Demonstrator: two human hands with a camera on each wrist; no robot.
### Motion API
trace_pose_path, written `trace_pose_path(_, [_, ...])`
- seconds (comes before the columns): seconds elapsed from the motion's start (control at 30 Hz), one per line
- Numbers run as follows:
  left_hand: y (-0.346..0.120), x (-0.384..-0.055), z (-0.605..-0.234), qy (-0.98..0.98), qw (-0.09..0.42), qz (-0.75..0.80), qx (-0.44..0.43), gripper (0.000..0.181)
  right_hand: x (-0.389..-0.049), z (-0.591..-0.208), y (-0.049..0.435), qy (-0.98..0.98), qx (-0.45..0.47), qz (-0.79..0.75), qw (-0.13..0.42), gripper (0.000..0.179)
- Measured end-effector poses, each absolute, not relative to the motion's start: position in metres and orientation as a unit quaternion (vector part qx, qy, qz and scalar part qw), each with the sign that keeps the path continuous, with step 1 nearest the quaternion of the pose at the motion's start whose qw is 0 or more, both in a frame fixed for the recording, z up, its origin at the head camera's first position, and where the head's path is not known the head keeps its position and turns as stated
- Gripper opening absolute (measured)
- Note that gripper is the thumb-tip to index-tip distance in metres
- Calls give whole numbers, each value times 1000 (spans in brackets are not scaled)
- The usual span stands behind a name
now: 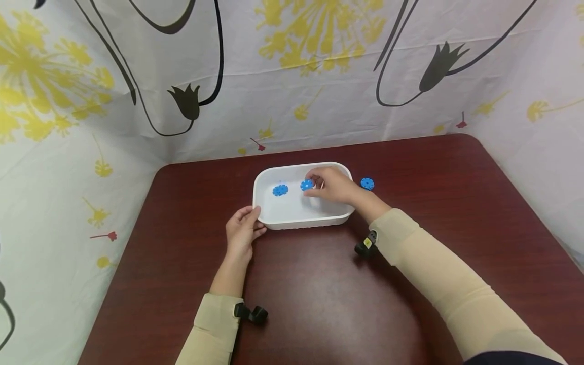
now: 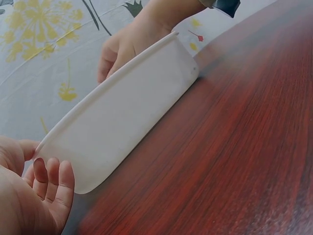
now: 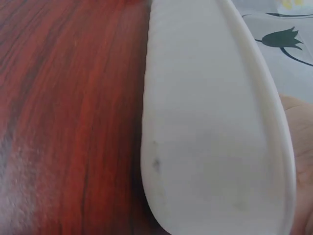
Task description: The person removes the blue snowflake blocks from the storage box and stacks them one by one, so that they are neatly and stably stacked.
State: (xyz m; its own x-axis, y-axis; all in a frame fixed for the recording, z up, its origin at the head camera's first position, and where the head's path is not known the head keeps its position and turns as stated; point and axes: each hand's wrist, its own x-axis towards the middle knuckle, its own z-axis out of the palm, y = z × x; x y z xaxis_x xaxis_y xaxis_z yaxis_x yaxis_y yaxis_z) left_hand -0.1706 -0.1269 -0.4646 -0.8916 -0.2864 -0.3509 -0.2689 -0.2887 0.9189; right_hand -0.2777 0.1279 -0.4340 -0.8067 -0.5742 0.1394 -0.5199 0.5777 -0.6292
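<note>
A white rectangular tray (image 1: 303, 223) with rounded corners stands on the table. At its near left corner my left hand (image 1: 240, 234) grips the rim; thumb and fingers show at the tray's end (image 2: 115, 117) in the left wrist view. Over the tray's right half, my right hand (image 1: 336, 186) pinches a blue notched plastic disc (image 1: 305, 185) between thumb and fingers. More blue notched discs (image 1: 280, 190) lie overlapping inside on the left. The right wrist view shows mostly the tray's outer wall (image 3: 205, 112), with part of my right hand (image 3: 297, 152) behind it.
Just right of the tray, another blue notched disc (image 1: 367, 183) lies on the dark red wooden table (image 1: 328, 289). A white sheet (image 1: 292, 121) printed with flowers hangs behind the table and along its sides. Small black devices (image 1: 252, 314) are strapped at both wrists.
</note>
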Motion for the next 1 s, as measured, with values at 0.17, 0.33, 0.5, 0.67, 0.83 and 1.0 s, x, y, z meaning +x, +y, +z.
trace_pose_path(0.17, [-126,-170,-466,-596,5,-769,233,29,-277,-429,136,882,-302,-360,16,31])
trace_pose_path(0.33, [-126,-170,-466,-593,6,-771,233,31,-277,-429,145,879,-295,-375,1,34])
trace_pose_path(0.5, [-125,-170,-467,-590,14,-774,229,30,-276,-426,153,879,-275,-389,-5,35])
trace_pose_path(0.67, [-125,-169,-466,-588,19,-776,227,28,-276,-423,161,876,-268,-400,-21,36])
trace_pose_path(0.83, [-124,-170,-466,-587,20,-777,227,26,-276,-421,170,873,-259,-413,-35,37])
trace_pose_path(1.0, [-124,-170,-465,-588,17,-777,227,27,-275,-420,179,873,-239,-423,-36,35])
